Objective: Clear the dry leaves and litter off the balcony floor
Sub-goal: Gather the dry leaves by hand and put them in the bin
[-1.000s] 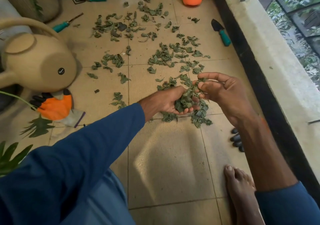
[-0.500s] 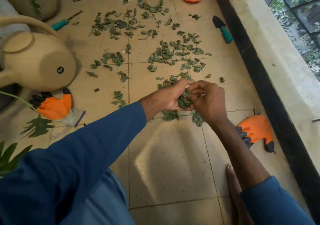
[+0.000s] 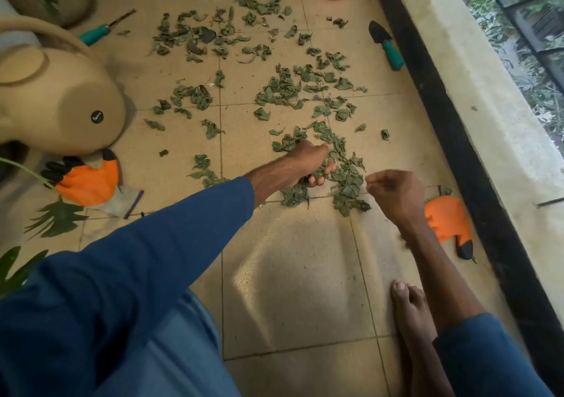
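Our left hand (image 3: 308,164) grips a clump of dry leaves (image 3: 345,180) on the floor (image 3: 293,274); our right hand (image 3: 396,195) hovers loosely curled, empty.

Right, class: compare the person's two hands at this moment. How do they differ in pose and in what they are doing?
The left hand is down among the leaves with its fingers closed round a bunch; the right hand is loosely curled beside the pile and seems to hold nothing. The left arm's blue sleeve reaches the wrist; the right arm's sleeve is pushed up, leaving the forearm bare. Both hands are bare, though orange gloves lie nearby.
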`<control>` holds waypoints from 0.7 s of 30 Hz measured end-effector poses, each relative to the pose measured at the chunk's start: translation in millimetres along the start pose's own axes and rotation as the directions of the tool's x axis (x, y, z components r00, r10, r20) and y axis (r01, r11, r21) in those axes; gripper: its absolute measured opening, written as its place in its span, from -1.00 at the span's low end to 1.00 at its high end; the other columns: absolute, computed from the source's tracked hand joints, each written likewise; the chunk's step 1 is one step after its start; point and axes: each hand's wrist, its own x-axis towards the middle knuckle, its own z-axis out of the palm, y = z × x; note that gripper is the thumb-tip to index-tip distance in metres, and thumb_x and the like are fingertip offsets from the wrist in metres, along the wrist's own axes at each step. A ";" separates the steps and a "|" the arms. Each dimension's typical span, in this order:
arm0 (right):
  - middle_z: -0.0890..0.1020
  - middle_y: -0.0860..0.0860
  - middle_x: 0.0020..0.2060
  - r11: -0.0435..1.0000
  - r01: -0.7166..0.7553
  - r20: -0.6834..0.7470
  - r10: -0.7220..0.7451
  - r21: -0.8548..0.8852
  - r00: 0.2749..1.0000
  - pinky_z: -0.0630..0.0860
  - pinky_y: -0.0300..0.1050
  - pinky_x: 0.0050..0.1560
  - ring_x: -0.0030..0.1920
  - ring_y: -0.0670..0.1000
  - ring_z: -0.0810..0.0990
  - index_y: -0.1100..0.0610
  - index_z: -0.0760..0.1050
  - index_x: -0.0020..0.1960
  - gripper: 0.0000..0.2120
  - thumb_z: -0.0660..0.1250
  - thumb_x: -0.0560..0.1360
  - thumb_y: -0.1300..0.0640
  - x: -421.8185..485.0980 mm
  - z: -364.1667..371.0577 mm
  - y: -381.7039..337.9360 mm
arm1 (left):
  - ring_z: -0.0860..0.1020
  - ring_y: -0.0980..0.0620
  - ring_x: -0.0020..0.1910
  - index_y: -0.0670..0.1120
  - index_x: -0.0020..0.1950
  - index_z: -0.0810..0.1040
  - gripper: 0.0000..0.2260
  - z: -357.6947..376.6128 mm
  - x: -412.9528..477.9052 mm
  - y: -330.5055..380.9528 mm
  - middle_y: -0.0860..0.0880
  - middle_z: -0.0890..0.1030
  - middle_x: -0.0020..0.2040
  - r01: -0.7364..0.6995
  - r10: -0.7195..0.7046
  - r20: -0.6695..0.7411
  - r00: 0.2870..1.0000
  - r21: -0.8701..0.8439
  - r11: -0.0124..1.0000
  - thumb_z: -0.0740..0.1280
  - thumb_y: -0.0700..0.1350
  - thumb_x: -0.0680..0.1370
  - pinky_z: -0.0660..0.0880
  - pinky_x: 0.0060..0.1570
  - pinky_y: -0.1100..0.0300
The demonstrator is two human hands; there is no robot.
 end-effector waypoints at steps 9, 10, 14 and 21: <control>0.72 0.10 -0.08 0.976 -0.111 0.007 0.114 -0.187 0.993 0.61 0.02 -0.09 -0.11 0.15 0.67 0.10 0.70 -0.05 -0.93 0.49 0.47 0.15 -12.0 50.5 42.6 | 0.46 0.09 -0.53 -0.20 -0.04 0.58 -0.63 -1.3 3.0 -4.7 -0.02 0.52 -0.35 0.019 -0.020 0.029 0.999 0.037 0.999 0.13 0.00 0.75 0.34 -0.59 0.30; 0.72 0.09 -0.11 0.976 -0.099 0.019 0.105 -0.193 0.994 0.63 0.04 -0.09 -0.12 0.14 0.68 0.10 0.70 -0.08 -0.94 0.46 0.47 0.19 -13.8 49.0 43.9 | 0.46 0.09 -0.53 -0.20 -0.05 0.58 -0.62 -1.5 3.6 -4.7 -0.02 0.52 -0.35 0.020 -0.022 0.033 0.999 0.045 0.999 0.12 0.00 0.75 0.34 -0.58 0.30; 0.74 0.04 -0.17 0.981 -0.061 0.043 0.070 -0.183 0.997 0.63 -0.01 -0.13 -0.19 0.06 0.68 0.11 0.72 -0.12 -0.88 0.43 0.46 0.28 -17.6 36.3 54.8 | 0.46 0.09 -0.54 -0.20 -0.02 0.57 -0.63 -2.9 5.2 -5.9 -0.03 0.51 -0.35 0.029 -0.031 0.046 0.998 0.053 0.998 0.12 0.00 0.76 0.34 -0.59 0.31; 0.71 -0.02 -0.24 0.995 0.047 0.076 -0.041 -0.089 0.996 0.47 -0.34 -0.26 -0.24 -0.06 0.67 0.14 0.73 -0.09 -0.82 0.44 0.45 0.38 -10.9 6.7 49.3 | 0.48 0.08 -0.48 -0.20 0.04 0.60 -0.64 -1.4 10.5 -6.1 -0.01 0.53 -0.34 0.056 -0.060 0.060 0.996 0.073 0.996 0.13 0.01 0.75 0.36 -0.53 0.27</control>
